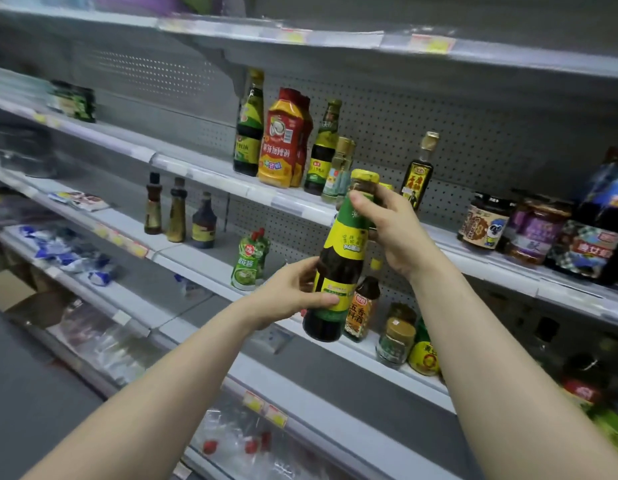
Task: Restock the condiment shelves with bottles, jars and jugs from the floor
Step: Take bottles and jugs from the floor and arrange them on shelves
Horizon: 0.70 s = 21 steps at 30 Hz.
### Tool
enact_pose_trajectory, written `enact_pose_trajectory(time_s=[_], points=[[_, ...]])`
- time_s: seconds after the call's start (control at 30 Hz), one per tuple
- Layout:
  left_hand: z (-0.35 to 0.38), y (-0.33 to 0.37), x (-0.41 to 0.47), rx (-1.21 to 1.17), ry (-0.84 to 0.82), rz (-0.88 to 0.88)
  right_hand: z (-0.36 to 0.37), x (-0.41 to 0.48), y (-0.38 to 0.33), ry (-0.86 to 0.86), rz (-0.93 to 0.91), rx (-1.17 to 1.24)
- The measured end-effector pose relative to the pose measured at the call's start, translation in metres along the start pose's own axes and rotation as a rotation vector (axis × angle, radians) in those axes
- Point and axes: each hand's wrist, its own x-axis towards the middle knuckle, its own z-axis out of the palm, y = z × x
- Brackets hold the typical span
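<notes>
I hold a dark sauce bottle [338, 268] with a green and yellow label and a yellow cap in front of the shelves, tilted slightly. My left hand [290, 294] grips its lower body from the left. Around its neck, just under the cap, my right hand [390, 230] is wrapped. The bottle hangs in the air in front of the middle shelf [203, 268] and below the upper shelf [293, 202]. Behind it stands a small bottle with an orange label [364, 310].
The upper shelf carries dark bottles [249, 126], a red-orange squeeze bottle [283, 140] and jars [486, 220] at right. Three small bottles [177, 213] and a green pouch [248, 265] stand on the middle shelf. Jars [397, 337] sit lower right. Cardboard [13, 289] lies on the floor at left.
</notes>
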Motion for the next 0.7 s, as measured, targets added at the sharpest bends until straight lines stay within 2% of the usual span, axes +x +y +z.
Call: enact_pose_trajectory(time_s=[0.23,0.43,0.5,0.57,0.7], points=[[-0.028,-0.004,0.033,0.091,0.138,0.06,0.018,0.051,0.005,0.024,-0.019,-0.043],[-0.06,-0.013,0.073,0.325,0.331,0.113,0.034,0.099,0.006,0.23,-0.074,-0.293],[-0.073,-0.018,0.088,0.368,0.394,0.127,0.04,0.119,0.006,0.251,-0.084,-0.357],[-0.091,-0.021,0.103,0.359,0.402,0.144,0.045,0.139,0.007,0.261,-0.095,-0.385],[-0.135,-0.021,0.14,0.242,0.257,0.184,0.049,0.18,0.005,0.287,-0.109,-0.314]])
